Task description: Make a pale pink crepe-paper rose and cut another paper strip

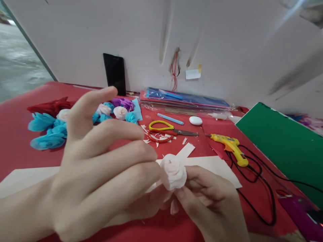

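A small rolled pale pink paper rose (pixel 173 173) is held low in the middle of the view, above a red table (pixel 15 134). My left hand (pixel 101 168) is large and near the camera, its fingertips pressed against the rose's left side, index finger raised. From below right, the fingers of my right hand (pixel 209 198) pinch the base of the rose. A white paper strip (pixel 214 164) lies flat on the table just behind the hands.
Finished paper flowers (pixel 50 131) in blue, pink, purple and red lie at the back left. Scissors (pixel 164 131), a blue pen (pixel 170 118), a yellow glue gun (pixel 230 146) with black cord, paper sheets (pixel 186 98), a black phone (pixel 114 72) and a green sheet (pixel 282 144) surround them.
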`<state>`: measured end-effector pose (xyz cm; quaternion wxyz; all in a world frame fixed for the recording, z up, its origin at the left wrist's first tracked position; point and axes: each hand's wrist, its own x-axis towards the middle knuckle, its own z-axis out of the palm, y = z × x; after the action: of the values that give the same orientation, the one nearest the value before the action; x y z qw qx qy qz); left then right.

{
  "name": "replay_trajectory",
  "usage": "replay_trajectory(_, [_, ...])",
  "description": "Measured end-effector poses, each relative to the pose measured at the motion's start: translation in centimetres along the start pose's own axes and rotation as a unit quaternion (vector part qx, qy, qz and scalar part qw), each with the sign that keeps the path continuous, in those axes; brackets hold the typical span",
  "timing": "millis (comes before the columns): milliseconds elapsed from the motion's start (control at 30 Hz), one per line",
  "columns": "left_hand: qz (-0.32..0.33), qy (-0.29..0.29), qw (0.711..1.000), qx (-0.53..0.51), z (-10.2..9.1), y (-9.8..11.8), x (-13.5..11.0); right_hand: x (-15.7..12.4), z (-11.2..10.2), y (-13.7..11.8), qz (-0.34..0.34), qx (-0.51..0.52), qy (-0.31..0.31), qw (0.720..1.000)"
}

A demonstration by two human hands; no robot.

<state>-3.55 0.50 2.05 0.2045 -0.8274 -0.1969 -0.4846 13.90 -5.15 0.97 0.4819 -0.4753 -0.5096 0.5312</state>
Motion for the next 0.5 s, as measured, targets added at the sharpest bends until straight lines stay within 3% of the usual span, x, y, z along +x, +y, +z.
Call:
replay_trajectory(167, [0.003, 0.03, 1.0, -0.004, 0.1, 0.0, 0.3, 0.4, -0.6, -0.1, -0.154, -0.106, -0.03, 0.982])
replay_trajectory(333, [0.013, 0.031, 0.999, 0.01, 0.2, 0.3, 0.1, 0.7, -1.0, -0.1, -0.346, -0.211, 0.03, 0.914])
replay_trajectory(500, [0.001, 0.039, 0.999, -0.013, 0.4, 0.9, -0.5, 0.2, -1.3, 0.4, -0.399, -0.285, 0.054, 0.87])
